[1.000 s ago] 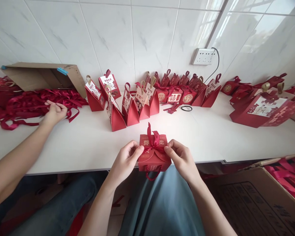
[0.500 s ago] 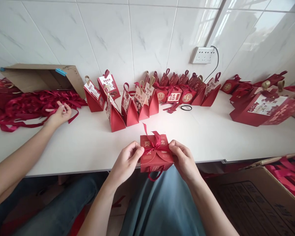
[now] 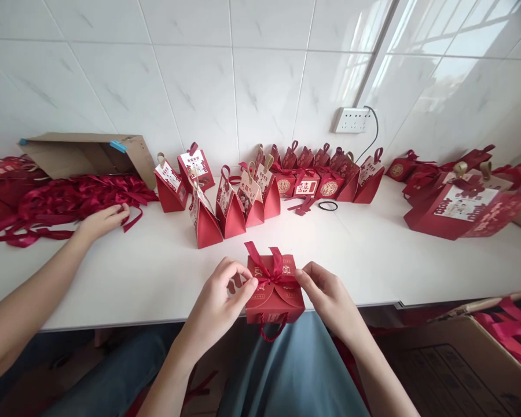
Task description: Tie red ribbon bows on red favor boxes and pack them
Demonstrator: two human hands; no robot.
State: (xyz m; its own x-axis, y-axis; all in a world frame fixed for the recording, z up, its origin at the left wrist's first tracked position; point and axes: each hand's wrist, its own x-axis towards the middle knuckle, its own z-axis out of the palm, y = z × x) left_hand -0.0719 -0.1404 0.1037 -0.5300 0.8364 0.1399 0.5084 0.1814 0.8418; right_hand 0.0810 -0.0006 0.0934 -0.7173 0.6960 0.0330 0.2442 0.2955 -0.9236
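Note:
A small red gift box (image 3: 274, 300) with gold lettering and a twisted cord handle sits at the table's front edge. Across its top runs a red satin ribbon (image 3: 274, 277), knotted in the middle, with two tails pointing away from me. At the box's left side, my left hand (image 3: 226, 289) has thumb and forefinger closed on the ribbon. My right hand (image 3: 327, 289) pinches the ribbon at the right side. The exact grip of both fingertips is partly hidden.
Several red triangular boxes (image 3: 230, 214) stand behind the gift box. Left, another person's hand (image 3: 106, 220) is by a ribbon heap (image 3: 78, 197) and an open carton (image 3: 91, 156). A black ring (image 3: 327, 206) and more red boxes (image 3: 455, 208) lie rightward; a carton (image 3: 443, 359) stands lower right.
The view has tilted up slightly. One ribbon tail has swung left, so the two tails now spread apart. My left fingers have shifted a little; the other person's hand has turned and flattened.

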